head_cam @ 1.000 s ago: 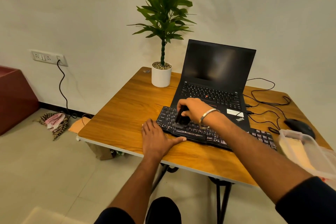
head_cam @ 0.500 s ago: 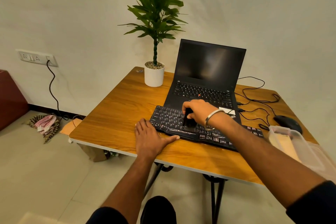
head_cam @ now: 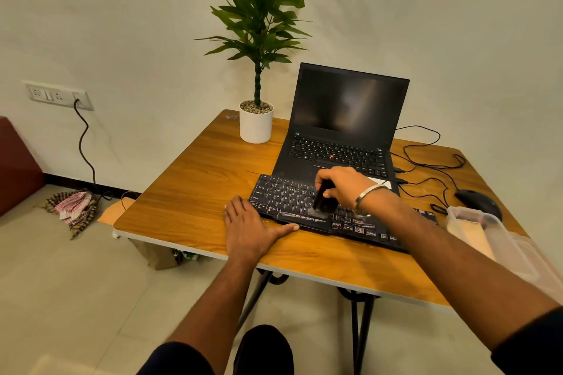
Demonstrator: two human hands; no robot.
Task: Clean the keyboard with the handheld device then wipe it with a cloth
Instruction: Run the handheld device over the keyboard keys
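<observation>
The right hand [head_cam: 341, 189] grips a black handheld device [head_cam: 323, 201], its pale tip down on the keyboard [head_cam: 283, 195]. The left hand [head_cam: 248, 230] lies flat and relaxed on the desk [head_cam: 195, 186], thumb against the keyboard's near edge. Behind stands an open laptop [head_cam: 344, 125].

Lighting warm, even, moderately bright. Soft shadows beneath the counter [head_cam: 189, 192]. Faint reflection on the dark laptop screen [head_cam: 347, 100]. Wide-angle bending at frame edges; slight softness in the near corners.
</observation>
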